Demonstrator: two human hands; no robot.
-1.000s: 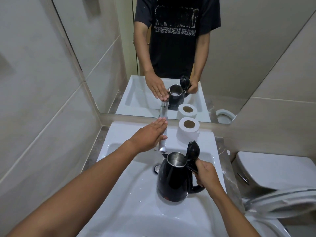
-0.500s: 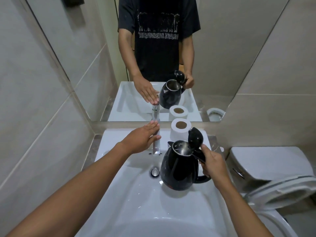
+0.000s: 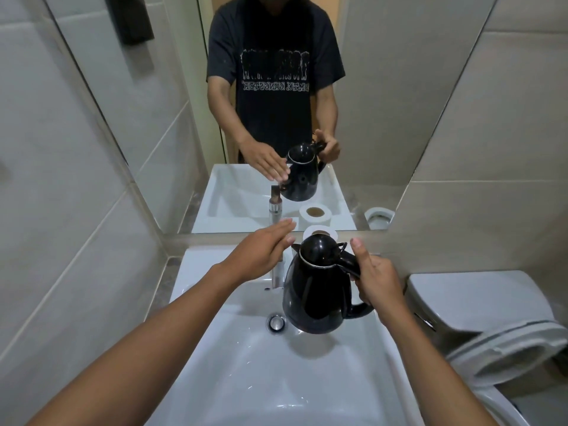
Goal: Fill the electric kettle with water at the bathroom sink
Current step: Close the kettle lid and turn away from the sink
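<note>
The left hand (image 3: 261, 252) is held flat and open, palm down with fingers together, over the top of the tap (image 3: 277, 273); whether it presses on the lever cannot be told. The right hand (image 3: 373, 276) is wrapped around the handle of the kettle (image 3: 315, 290), thumb raised. The black kettle is held lifted above the right half of the basin, just beside the tap, its lid down and its spout turned toward the left hand.

At far left, pale wall tiles (image 3: 61, 210) are seen running up to the mirror (image 3: 384, 103). The white sink (image 3: 246, 364) is spread below both forearms, its chrome drain (image 3: 276, 323) lying between the tap and the kettle's base. No stream from the tap can be made out. Behind the kettle, a toilet roll (image 3: 319, 232) is stood on the ledge against the mirror, partly hidden by the lid. In the mirror, a person in a dark printed T-shirt is reflected with the same pose. At right, a white toilet (image 3: 491, 318) is set close beside the sink, its seat (image 3: 507, 352) raised.
</note>
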